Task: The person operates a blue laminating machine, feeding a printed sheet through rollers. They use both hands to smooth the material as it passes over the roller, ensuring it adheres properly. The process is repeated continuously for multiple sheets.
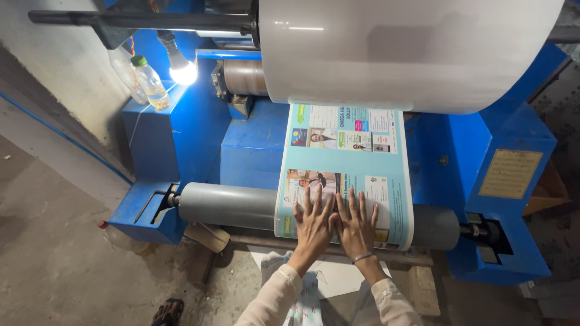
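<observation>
Bare concrete floor (54,253), grey and dusty, spreads beneath a blue printing machine (254,145) that stands against a pale plastered wall (54,66). Across the machine's top a large white roll (411,51) sits on a dark shaft, and from under it a printed sheet (347,157), light blue with small pictures and text blocks, runs down and wraps over a grey roller (226,205) at the front.

Both hands lie flat on that sheet where it curves over the roller, side by side and touching at the thumbs. The left hand (313,224) and the right hand (356,226) have their fingers spread wide and straight, pressing on the sheet and gripping nothing. A thin bracelet circles the right wrist, and pale sleeves cover both forearms.

On the machine's upper left ledge stand two clear plastic bottles (148,81), next to a glowing bulb (183,71). A brass-coloured plate (510,174) is fixed to the machine's right side. A sandalled foot (167,313) shows at the bottom edge on the floor.
</observation>
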